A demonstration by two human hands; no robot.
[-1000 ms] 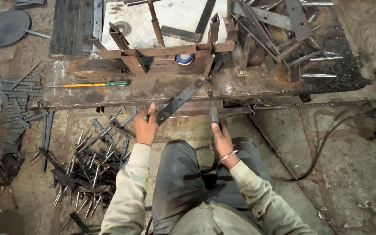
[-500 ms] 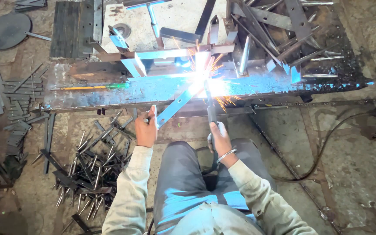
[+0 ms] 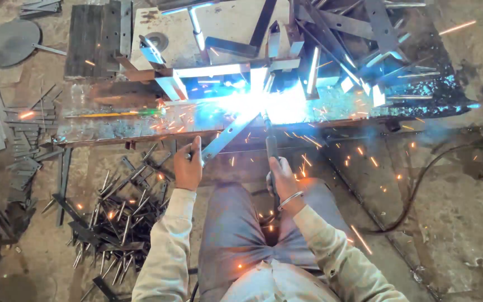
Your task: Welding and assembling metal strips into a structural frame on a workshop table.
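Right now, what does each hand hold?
Left hand: closed on the flat metal bar.
Right hand: closed on the welding electrode holder.

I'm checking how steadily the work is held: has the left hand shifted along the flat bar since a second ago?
No. The left hand grips the flat bar at the same spot, just below the workbench edge, beside the screwdriver.

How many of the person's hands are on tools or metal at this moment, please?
2. The left hand grips the lower end of a flat metal strip; the right hand holds the welding electrode holder below the bright arc. None hidden.
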